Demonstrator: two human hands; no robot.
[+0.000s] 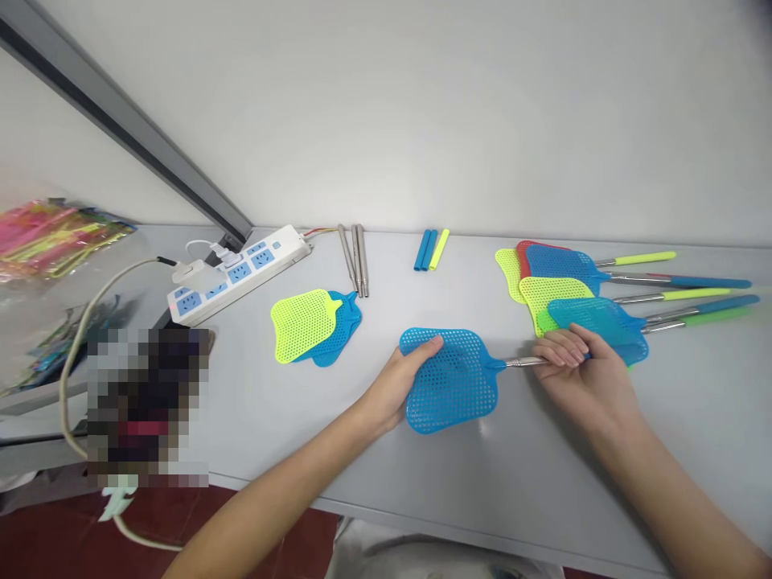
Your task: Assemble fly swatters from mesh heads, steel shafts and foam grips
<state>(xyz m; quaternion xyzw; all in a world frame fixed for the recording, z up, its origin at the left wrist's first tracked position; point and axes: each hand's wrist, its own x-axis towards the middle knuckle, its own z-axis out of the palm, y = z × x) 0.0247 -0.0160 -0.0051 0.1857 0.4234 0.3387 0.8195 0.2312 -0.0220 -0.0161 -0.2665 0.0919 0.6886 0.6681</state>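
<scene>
My left hand (401, 382) grips the left edge of a blue perforated fly swatter head (452, 386), thumb on top. A silver rod (519, 363) runs from the head's right end into my right hand (588, 374), whose fingers are wrapped round it. Beyond my right hand lie several finished-looking fly swatters (560, 301) with yellow, blue, green and red heads and coloured handles. Left of my hands, a yellow swatter head (305, 324) rests over blue swatter heads (338, 342). Whatever part of the rod is inside my right fist is hidden.
Several metal rods (355, 261) lie behind the loose heads. Two blue sleeves (425, 249) and a yellow sleeve (440, 249) lie near the wall. A white power strip (241, 273) with plugs stands at left, its cable (69, 378) hanging over the table's edge. Plastic-wrapped bundles (48, 241) are far left.
</scene>
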